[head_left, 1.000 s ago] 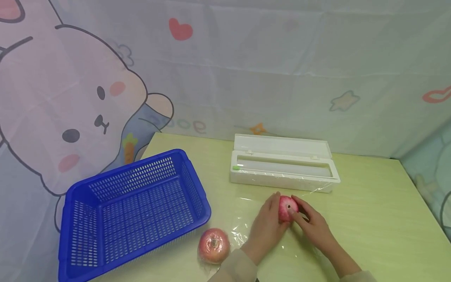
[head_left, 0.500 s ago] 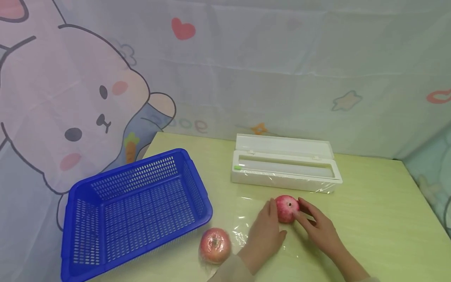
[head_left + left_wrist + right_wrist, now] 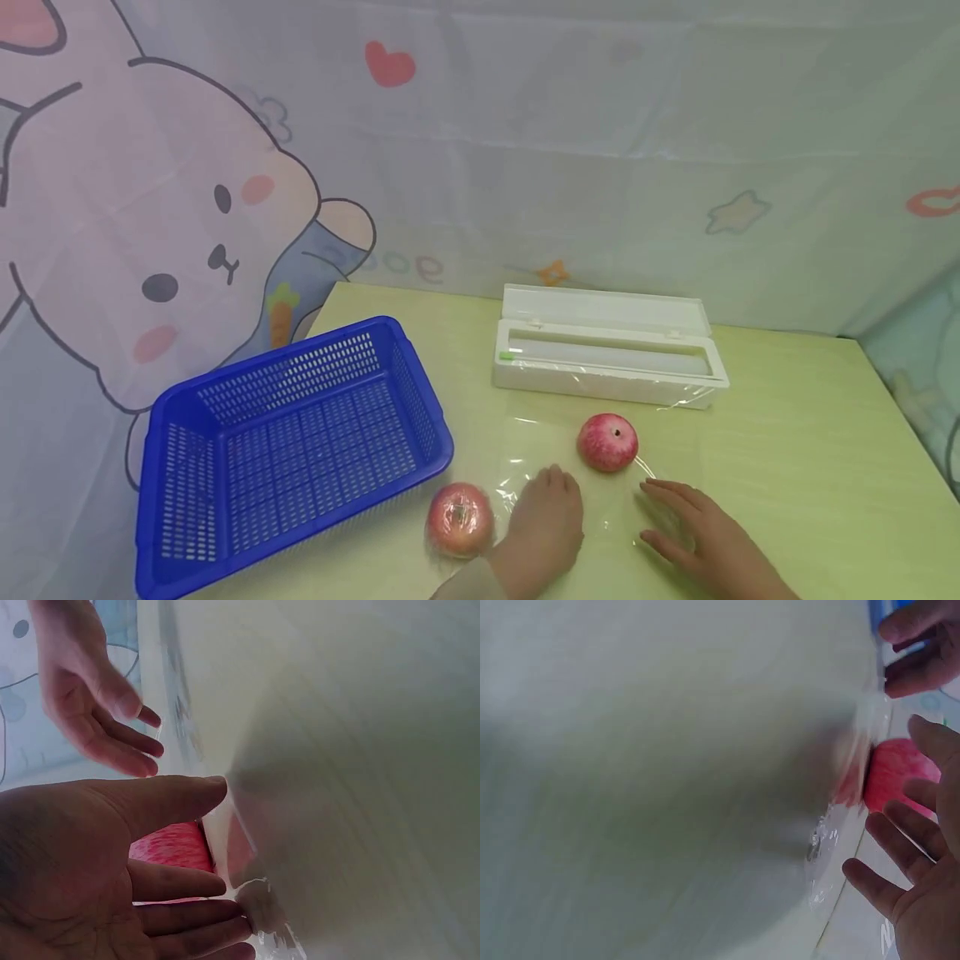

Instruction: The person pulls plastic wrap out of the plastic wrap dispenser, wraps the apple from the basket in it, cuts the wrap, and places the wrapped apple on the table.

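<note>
A pinkish-red apple [image 3: 607, 442] rests on a clear sheet of cling film [image 3: 525, 450], its dark hollow facing up. My left hand [image 3: 546, 523] is just in front of it on the left, fingers extended over the film. Lower right of the apple, my right hand [image 3: 708, 533] spreads its fingers close over the film's right part. Both palms and straight fingers show in the wrist views, the left hand [image 3: 97, 870] partly covering the apple [image 3: 174, 847]. Beside my left wrist sits another apple [image 3: 460, 520], wrapped in shiny film.
Behind the apple stands a white cling film dispenser [image 3: 611, 379] with its lid raised and a roll inside. A blue slotted basket [image 3: 442, 454] takes up the table's left side. A cartoon-printed cloth [image 3: 562, 125] hangs behind the yellow-green table [image 3: 795, 417].
Both hands have let go of the apple and drawn back toward the near side, the right one also slightly to the right. The apple now rests unheld on the film.
</note>
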Demonstrator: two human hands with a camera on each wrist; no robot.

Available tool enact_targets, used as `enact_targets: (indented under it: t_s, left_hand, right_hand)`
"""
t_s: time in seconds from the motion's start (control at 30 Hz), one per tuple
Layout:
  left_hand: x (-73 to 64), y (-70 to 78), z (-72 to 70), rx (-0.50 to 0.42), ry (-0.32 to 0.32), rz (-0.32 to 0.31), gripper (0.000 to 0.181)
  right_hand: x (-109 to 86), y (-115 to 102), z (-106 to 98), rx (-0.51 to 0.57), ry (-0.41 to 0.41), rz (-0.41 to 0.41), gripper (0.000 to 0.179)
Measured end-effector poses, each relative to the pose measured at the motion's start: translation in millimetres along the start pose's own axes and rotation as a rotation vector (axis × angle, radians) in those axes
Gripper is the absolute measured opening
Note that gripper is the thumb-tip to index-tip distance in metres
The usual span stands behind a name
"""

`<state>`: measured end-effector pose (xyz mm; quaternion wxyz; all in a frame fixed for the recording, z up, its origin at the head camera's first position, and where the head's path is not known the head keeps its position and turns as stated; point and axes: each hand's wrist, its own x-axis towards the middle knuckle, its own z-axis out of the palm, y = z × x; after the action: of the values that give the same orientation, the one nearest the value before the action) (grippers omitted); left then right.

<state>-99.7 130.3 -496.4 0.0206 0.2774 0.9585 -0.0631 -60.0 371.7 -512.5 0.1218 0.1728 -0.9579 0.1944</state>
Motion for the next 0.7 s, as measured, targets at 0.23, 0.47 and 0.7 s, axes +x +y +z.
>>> enact_targets:
  t_s: [0.23, 0.47, 0.7]
  left_hand:
    - [-6.8, -1.9, 3.6, 0.002, 0.001, 0.011, 0.049]
    - [-11.9, -2.8, 9.6, 0.038, 0.085, 0.036, 0.036]
    - [-16.5, -4.2, 13.2, -0.005, 0.085, 0.068, 0.038]
  right_hand:
    - [-15.4, 9.4, 7.1, -0.154, 0.029, -0.260, 0.055]
    - [-18.0, 19.6, 11.3, -0.135, 0.094, -0.385, 0.057]
    - [-19.7, 22.1, 7.8, -0.159, 0.071, -0.420, 0.051]
